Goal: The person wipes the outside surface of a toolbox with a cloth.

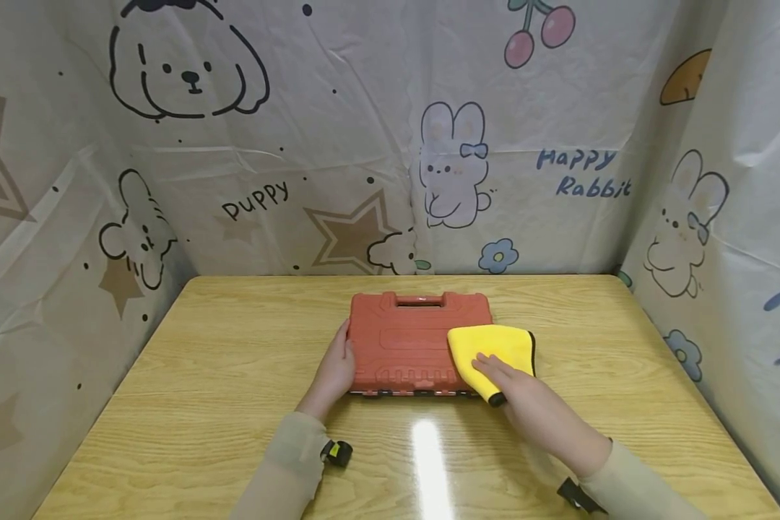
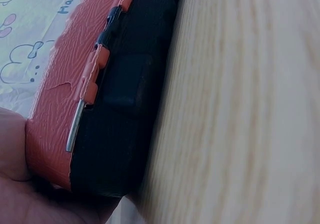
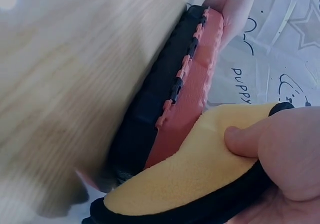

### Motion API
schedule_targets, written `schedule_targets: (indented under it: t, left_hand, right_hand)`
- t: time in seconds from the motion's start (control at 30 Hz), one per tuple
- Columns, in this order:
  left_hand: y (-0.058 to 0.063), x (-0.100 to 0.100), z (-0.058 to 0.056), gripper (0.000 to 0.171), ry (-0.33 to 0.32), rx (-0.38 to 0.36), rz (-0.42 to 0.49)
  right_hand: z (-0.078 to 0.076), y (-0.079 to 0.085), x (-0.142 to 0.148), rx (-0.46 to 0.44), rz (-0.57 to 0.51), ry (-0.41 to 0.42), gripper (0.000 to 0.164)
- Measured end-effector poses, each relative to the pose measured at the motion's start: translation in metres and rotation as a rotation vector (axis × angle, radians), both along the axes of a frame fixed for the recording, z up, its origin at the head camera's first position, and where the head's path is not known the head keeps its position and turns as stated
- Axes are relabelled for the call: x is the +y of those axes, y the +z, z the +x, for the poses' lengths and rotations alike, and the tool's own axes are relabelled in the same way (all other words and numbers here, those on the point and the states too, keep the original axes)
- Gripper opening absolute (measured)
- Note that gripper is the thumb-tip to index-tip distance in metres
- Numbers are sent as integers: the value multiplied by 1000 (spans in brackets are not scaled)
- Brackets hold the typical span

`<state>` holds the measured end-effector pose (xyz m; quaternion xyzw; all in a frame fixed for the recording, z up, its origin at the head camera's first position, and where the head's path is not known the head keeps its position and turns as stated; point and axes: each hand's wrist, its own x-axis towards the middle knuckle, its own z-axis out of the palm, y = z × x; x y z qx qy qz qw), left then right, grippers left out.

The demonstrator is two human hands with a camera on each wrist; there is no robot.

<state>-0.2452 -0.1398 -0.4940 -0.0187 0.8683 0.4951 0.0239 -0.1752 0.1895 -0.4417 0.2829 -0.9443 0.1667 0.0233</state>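
Note:
A red plastic carrying case (image 1: 416,339) lies flat on the table, its handle toward the back wall and its latches toward me. My left hand (image 1: 334,365) holds the case by its left end; in the left wrist view, the hand (image 2: 50,204) wraps that end, where the red lid meets the black base. A folded yellow cloth (image 1: 503,343) with black edging covers the lid's front right corner and hangs past it. My right hand (image 1: 526,401) grips this cloth, fingers on top. In the right wrist view the thumb (image 3: 242,139) presses into the cloth.
The case rests on a light wood-grain table (image 1: 247,332). A printed fabric sheet (image 1: 338,144) with cartoon animals surrounds its back and sides. Black straps (image 1: 338,453) sit at both wrists. A bright light reflection lies on the table in front of the case.

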Motion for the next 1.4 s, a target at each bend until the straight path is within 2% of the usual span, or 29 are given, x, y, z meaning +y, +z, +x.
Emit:
schedule_targets:
  t: [0.53,0.83,1.07,1.23,1.4]
  left_hand:
    - [-1,-2,0,53,-1,-4,-13]
    - [1,-2,1,53,1,2,-6]
    - [0,-1,0,53,10,7,-7]
    - [-1,-1,-1,53,13,14,-9]
    - [-1,0,-1,53,19,13,10]
  right_hand:
    - [-23,3,-11,-12,-9,-2,57]
    - [-36,4,-14,-23,1,-30,59]
    - [-39,5,-13,-32,1,-21,59]
    - [-42,16,-12,-82,3,-41,56]
    - [-51,39,-9,-81,-38,-102,47]
